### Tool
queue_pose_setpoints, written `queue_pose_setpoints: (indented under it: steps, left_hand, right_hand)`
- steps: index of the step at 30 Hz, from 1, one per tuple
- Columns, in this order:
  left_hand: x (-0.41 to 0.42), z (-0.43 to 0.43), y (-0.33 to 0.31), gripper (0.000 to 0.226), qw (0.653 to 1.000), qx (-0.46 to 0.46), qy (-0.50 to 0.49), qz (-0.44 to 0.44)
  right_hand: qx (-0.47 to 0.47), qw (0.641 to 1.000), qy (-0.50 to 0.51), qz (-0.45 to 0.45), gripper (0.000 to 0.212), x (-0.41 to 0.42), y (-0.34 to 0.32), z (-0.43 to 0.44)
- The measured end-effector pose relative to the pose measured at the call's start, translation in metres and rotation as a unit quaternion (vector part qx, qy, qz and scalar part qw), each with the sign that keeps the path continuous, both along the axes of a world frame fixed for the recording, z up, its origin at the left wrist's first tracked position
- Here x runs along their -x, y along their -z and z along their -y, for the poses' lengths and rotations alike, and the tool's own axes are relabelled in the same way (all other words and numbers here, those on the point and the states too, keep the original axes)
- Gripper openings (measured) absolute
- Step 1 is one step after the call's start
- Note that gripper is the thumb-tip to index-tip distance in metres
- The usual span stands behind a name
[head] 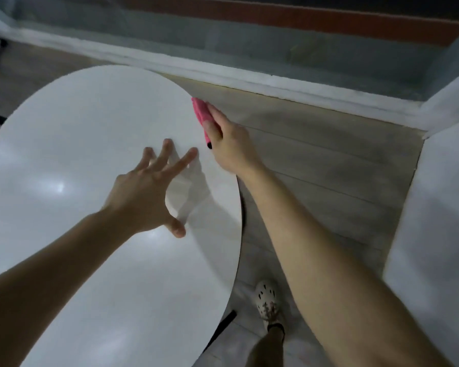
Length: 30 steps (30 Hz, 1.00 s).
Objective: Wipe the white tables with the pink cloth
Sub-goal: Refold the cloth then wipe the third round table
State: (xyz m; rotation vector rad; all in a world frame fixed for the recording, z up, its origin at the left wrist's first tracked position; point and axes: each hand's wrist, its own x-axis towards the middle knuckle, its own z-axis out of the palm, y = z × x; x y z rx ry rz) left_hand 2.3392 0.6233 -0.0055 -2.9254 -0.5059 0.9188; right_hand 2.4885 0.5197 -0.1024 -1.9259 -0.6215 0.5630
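We've got the pink cloth (pixel 200 112) pressed against the far right edge of the tabletop (pixel 90 115), right grip (pixel 229 144) flat-fingered so it hugs the rim (thumb's hidden). Left grip (pixel 143 192) is spread wide, fingertips planted on top, probably to steady things.

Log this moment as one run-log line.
step: wiping edge | right hand: presses pink cloth against white table rim | left hand: fingers spread, tips on tabletop

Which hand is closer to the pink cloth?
Right. The right hand presses the pink cloth against the white table rim with straight fingers. The left hand rests its fingertips on the tabletop, apart from the cloth, nearer the person.
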Motion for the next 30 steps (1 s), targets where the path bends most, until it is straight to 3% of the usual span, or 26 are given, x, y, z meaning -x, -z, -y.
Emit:
queue_pose_setpoints:
  steps: [3, 8, 10, 13, 17, 24, 28, 30]
  left_hand:
    - [-0.001, 0.001, 0.0, 0.169, 1.0, 0.006, -0.017, -0.006]
    - [-0.002, 0.005, -0.003, 0.168, 0.999, 0.004, -0.05, -0.016]
    - [-0.004, 0.005, -0.003, 0.167, 0.998, 0.008, -0.054, -0.021]
    - [-0.005, 0.005, -0.003, 0.167, 0.998, 0.006, -0.057, -0.033]
    - [-0.004, 0.006, -0.003, 0.165, 0.998, 0.007, -0.065, -0.026]
    - [-0.002, 0.004, 0.004, 0.171, 0.997, 0.017, -0.08, -0.009]
    - [0.003, 0.006, 0.007, 0.171, 0.996, 0.018, -0.083, -0.006]
    - [0.002, 0.005, 0.003, 0.146, 0.993, 0.052, -0.098, 0.032]
  right_hand:
    - [0.001, 0.999, -0.04, 0.014, 0.049, -0.024, 0.006, -0.019]
    - [-0.062, 0.997, -0.04, -0.012, 0.053, 0.071, 0.009, 0.085]
    - [-0.052, 0.996, -0.069, -0.026, 0.058, 0.069, 0.007, 0.093]
    - [-0.006, 0.994, -0.094, -0.047, 0.068, 0.009, -0.002, 0.025]
    - [0.004, 0.985, -0.169, -0.015, 0.06, -0.057, -0.006, -0.065]
    - [0.0, 0.988, -0.153, 0.007, 0.065, -0.001, 0.003, 0.038]
    - [0.043, 0.972, -0.23, 0.02, 0.062, -0.064, -0.006, -0.069]
    - [0.058, 0.954, -0.291, 0.041, 0.061, -0.096, -0.013, -0.136]
